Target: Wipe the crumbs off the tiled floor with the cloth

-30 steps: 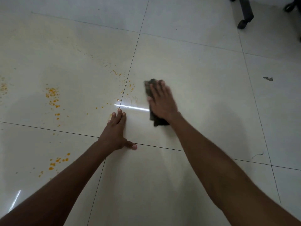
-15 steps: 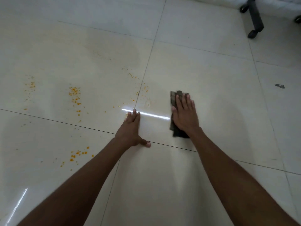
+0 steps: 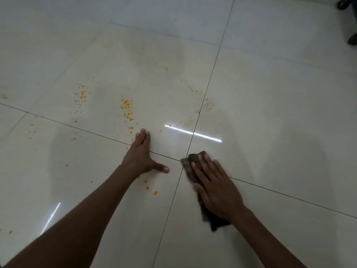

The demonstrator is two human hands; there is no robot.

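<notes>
Here, one cloth (image 3: 193, 167) under flat right hand (image 3: 216, 190); left hand (image 3: 140, 157) flat, empty; crumbs (image 3: 126, 108) uncountable.

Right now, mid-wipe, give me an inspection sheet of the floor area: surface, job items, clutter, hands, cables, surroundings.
Surface: glossy cream tiled floor, dark grout lines, light glare.
Job's things: dark cloth flat on the floor where the grout lines cross; orange crumbs scattered left of the cloth, a few near the left wrist.
Clutter: nothing seen.
Hands: left hand flat on the tile, empty; right hand pressing the cloth.
Cables: nothing seen.
Surroundings: dark chair casters at top right.
</notes>
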